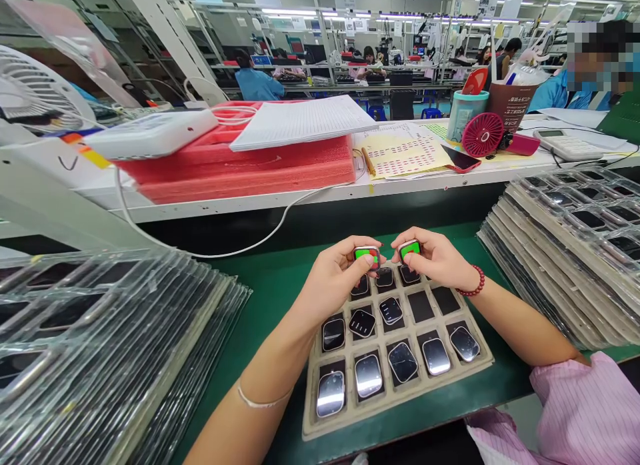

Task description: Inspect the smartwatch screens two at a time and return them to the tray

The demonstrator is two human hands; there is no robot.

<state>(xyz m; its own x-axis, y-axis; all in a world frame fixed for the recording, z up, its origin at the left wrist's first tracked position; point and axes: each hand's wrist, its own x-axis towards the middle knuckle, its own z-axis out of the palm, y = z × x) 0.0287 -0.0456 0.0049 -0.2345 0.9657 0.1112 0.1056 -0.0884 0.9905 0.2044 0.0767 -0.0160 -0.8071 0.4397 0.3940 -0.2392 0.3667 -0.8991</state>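
My left hand (345,268) is closed on a smartwatch body (364,253) whose lit screen is green with some red, the thumb lying across the glass. In my right hand (437,255) is a second smartwatch body (407,248), also lit green and red, pinched between thumb and fingers. Both are raised over the far edge of a beige compartment tray (400,400). Strapless watches with dark screens fill many of its pockets; a tilted watch (391,310) and its neighbour show small white text. Two pockets at the right of the middle row hold no watch.
Stacked clear trays of devices (115,345) stand at left, and another tray stack (565,252) at right. Behind, a white shelf (240,206) carries red foam (250,168), papers (305,122), a phone (460,160) and a pink fan (483,135). A white cable (280,222) hangs down.
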